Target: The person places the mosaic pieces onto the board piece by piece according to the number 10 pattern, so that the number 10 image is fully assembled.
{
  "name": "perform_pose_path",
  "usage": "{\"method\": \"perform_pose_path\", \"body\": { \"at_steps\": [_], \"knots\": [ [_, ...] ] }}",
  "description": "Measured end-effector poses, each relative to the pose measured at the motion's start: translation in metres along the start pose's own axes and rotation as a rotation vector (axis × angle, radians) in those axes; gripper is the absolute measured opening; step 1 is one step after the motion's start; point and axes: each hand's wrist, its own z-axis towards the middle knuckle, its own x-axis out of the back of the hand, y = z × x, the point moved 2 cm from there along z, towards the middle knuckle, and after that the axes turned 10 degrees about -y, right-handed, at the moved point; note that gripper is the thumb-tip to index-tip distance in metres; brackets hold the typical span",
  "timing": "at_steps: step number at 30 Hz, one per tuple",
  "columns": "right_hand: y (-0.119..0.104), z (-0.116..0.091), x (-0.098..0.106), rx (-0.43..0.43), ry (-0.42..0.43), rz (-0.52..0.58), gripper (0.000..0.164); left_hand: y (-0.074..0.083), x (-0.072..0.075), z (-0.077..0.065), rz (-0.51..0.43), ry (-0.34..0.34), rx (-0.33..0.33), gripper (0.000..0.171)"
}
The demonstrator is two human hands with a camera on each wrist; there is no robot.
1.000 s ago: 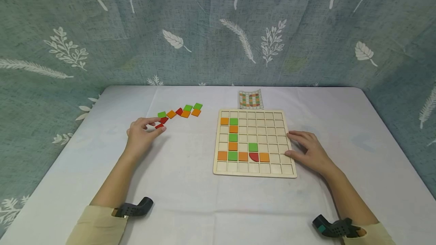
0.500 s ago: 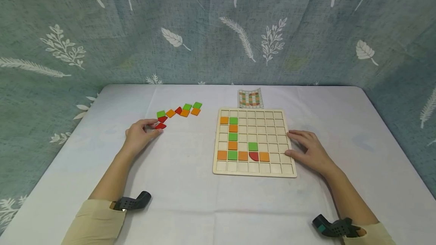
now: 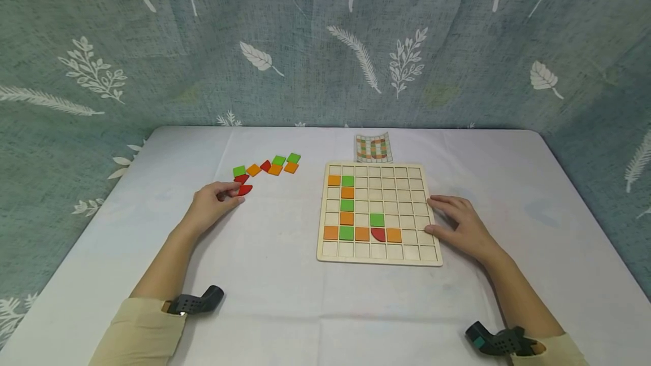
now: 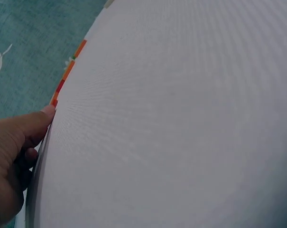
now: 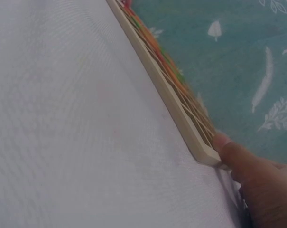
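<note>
In the head view my left hand (image 3: 209, 208) is at the left of the table, its thumb and fingertips pinching a red quarter-circle tile (image 3: 246, 190). Just beyond those fingertips lies another red tile (image 3: 241, 179), touching a green square tile (image 3: 239, 171). The left wrist view shows the thumb beside the row of tiles, seen almost edge-on. My right hand (image 3: 464, 225) rests its thumb and fingertips on the right rim of a wooden grid board (image 3: 396, 253). Orange and green squares plus one red quarter-circle (image 3: 378, 234) fill some of its cells.
More loose tiles trail off to the right of the left hand, among them an orange square (image 3: 254, 170) and a red piece (image 3: 265, 166). A small printed pattern card (image 3: 373, 147) lies behind the board. A patterned curtain (image 3: 305, 44) hangs behind the white-covered table.
The red quarter-circle tile between my left fingertips has slid slightly right and turned, pulling apart from the other red tile. My left hand shifted slightly; the right hand stays on the board.
</note>
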Motion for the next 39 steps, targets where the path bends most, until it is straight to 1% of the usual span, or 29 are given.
{"method": "perform_pose_path", "body": {
  "at_steps": [5, 8, 12, 14, 20, 26, 29, 31, 36, 39],
  "knots": [
    [0.000, 0.000, 0.000, -0.007, -0.003, -0.005, 0.060, 0.003, -0.001, 0.002, -0.004, -0.039, -0.024, 0.039],
    [0.000, 0.000, 0.000, -0.010, -0.006, -0.002, 0.060, 0.006, -0.002, 0.002, 0.007, -0.038, -0.059, 0.037],
    [0.000, 0.000, -0.001, -0.004, -0.005, -0.001, 0.060, 0.010, -0.006, 0.002, 0.053, -0.011, -0.134, 0.032],
    [0.001, -0.001, -0.001, -0.002, -0.004, -0.002, 0.060, 0.011, -0.010, 0.003, 0.091, 0.007, -0.167, 0.029],
    [0.001, -0.001, 0.000, 0.008, 0.000, -0.003, 0.060, 0.021, -0.019, 0.004, 0.200, 0.066, -0.232, 0.022],
    [0.001, 0.000, -0.001, 0.001, 0.004, -0.010, 0.060, 0.031, -0.032, 0.004, 0.260, 0.100, -0.347, 0.020],
    [0.000, 0.000, -0.001, -0.001, 0.002, -0.008, 0.060, 0.035, -0.037, 0.005, 0.265, 0.103, -0.396, 0.019],
    [0.000, 0.000, -0.001, -0.003, -0.001, -0.009, 0.060, 0.039, -0.040, 0.005, 0.252, 0.103, -0.424, 0.017],
    [0.001, 0.000, 0.000, -0.007, -0.006, -0.002, 0.060, 0.049, -0.047, 0.006, 0.208, 0.112, -0.471, 0.016],
    [0.001, -0.001, 0.000, -0.011, -0.008, 0.001, 0.060, 0.055, -0.052, 0.007, 0.199, 0.110, -0.489, 0.015]
  ]
}}
